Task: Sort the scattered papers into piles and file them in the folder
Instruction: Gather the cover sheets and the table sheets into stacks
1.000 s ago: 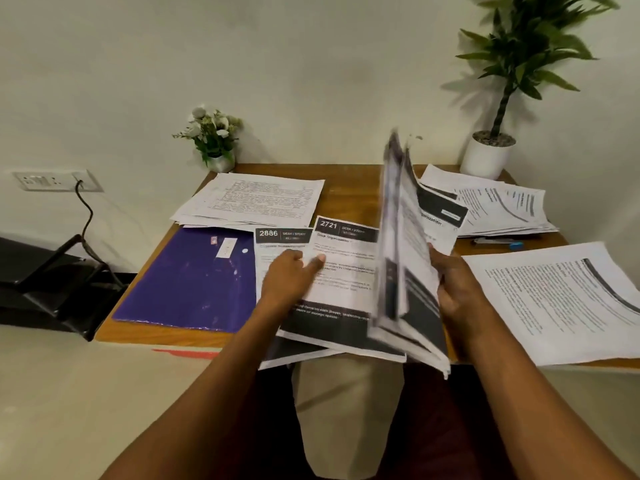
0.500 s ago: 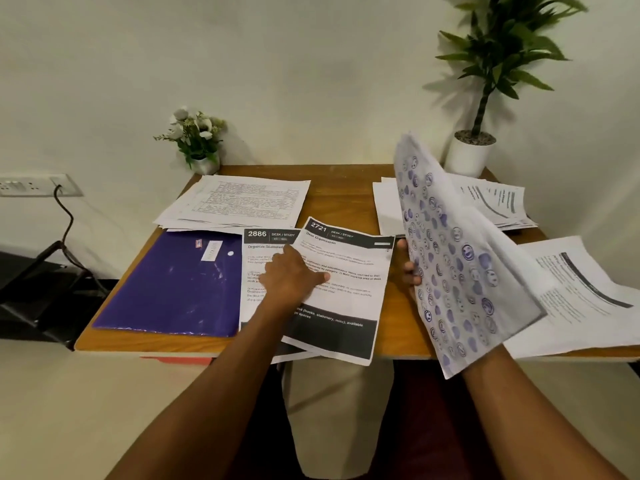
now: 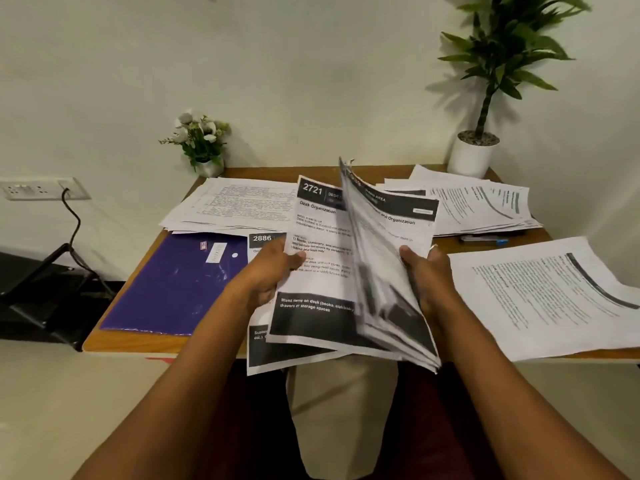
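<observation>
My left hand (image 3: 266,275) grips the left edge of the sheet headed 2721 (image 3: 317,258), lifted off the desk. My right hand (image 3: 427,275) holds a stack of black-banded sheets (image 3: 388,271) by its right side, thumb on top, the pages fanned and blurred. A sheet headed 2886 (image 3: 262,239) lies flat under them. A purple folder (image 3: 169,285) lies shut on the left of the wooden desk (image 3: 114,334). Three more paper piles lie on the desk: back left (image 3: 235,206), back right (image 3: 481,206) and near right (image 3: 547,299).
A small white flower pot (image 3: 204,147) stands at the desk's back left corner, a tall plant in a white pot (image 3: 474,157) at the back right. A blue-tipped pen (image 3: 485,240) lies right of my hands. A wall socket with a black cable (image 3: 74,216) is left.
The right hand has swung its stack back in over the desk's middle. The left hand went from resting on the 2721 sheet to gripping and lifting it against that stack.
</observation>
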Motion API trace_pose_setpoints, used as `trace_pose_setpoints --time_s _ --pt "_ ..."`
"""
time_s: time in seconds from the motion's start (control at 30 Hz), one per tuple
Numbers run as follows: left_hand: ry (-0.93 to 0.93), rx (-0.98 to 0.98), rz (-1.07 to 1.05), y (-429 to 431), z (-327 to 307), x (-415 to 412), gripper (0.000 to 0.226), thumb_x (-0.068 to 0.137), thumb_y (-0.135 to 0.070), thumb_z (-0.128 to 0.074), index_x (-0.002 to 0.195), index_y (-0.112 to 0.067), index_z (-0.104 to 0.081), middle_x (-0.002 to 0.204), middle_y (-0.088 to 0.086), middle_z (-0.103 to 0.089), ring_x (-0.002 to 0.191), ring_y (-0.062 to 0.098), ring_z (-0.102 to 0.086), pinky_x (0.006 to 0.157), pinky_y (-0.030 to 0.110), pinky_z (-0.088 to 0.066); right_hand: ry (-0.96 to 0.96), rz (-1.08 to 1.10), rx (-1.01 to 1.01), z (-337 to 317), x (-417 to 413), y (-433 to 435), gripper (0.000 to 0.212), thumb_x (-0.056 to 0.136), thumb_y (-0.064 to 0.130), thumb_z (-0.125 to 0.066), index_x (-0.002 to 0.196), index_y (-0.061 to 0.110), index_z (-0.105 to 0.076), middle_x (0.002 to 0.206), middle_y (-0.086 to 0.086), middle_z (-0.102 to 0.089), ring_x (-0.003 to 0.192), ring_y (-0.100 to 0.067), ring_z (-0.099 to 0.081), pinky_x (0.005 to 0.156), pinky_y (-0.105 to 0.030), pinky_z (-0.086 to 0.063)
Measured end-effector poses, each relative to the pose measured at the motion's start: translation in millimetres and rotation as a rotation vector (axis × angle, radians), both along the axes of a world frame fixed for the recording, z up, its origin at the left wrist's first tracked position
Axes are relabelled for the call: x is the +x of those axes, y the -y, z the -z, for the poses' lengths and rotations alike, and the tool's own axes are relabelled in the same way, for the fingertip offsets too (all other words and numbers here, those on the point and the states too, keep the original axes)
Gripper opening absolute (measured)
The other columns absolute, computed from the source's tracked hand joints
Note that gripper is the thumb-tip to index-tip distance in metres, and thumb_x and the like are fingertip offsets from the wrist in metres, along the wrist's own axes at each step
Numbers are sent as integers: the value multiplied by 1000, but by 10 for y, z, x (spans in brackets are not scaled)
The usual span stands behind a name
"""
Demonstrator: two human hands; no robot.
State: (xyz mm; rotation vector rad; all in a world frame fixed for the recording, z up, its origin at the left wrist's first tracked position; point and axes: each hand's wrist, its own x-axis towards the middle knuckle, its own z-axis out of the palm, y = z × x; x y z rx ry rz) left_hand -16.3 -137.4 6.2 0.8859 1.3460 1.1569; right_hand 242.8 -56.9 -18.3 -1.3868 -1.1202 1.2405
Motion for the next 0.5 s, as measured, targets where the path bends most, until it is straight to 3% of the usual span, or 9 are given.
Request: trace_pose_setpoints --time_s 0.07,0.2,0.3,0.4,0.43,0.5 --pt "40 29 50 76 7 37 27 102 -1 -53 126 -7 -64 125 15 -71 118 34 -67 105 51 -51 -50 -2 8 -37 -44 30 12 97 30 -68 105 21 -64 105 6 -73 92 -15 -72 74 -29 -55" --pt "47 -2 65 159 23 130 28 103 -10 -57 129 -8 -66 121 16 -73 110 33 -71 97 48 -57 -198 -50 -71 -76 -126 84 2 102 25 -62 102 23 -60 106 2 -73 90 -17 -73 74 -35 -62" --pt "149 -40 -10 143 68 124 41 106 -40 -49 131 -12 -65 122 15 -72 113 34 -70 102 51 -53 -30 -106 -81 -87 -146 76 6 102 30 -60 106 25 -57 108 6 -70 89 -10 -70 65 -26 -57" --pt "189 -10 -20 113 81 86 68 91 -70 -42 138 -24 -59 129 9 -70 117 31 -68 102 50 -52 128 -141 14 -15 -137 47 22 100 30 -64 119 24 -56 118 6 -69 96 -11 -68 77 -31 -57" --pt "105 1 -15 114 81 106 63 91 -67 -47 136 -24 -60 127 7 -71 116 29 -69 101 50 -53 113 -159 31 -24 -143 56 26 99 27 -66 122 24 -55 117 7 -69 95 -10 -69 75 -30 -58" --pt "-64 33 -74 95 99 146 31 100 -39 -60 124 -21 -66 117 4 -75 110 28 -72 98 49 -56 -76 -213 -5 -39 -180 60 35 95 15 -70 127 21 -54 115 5 -72 95 -14 -73 72 -33 -61"
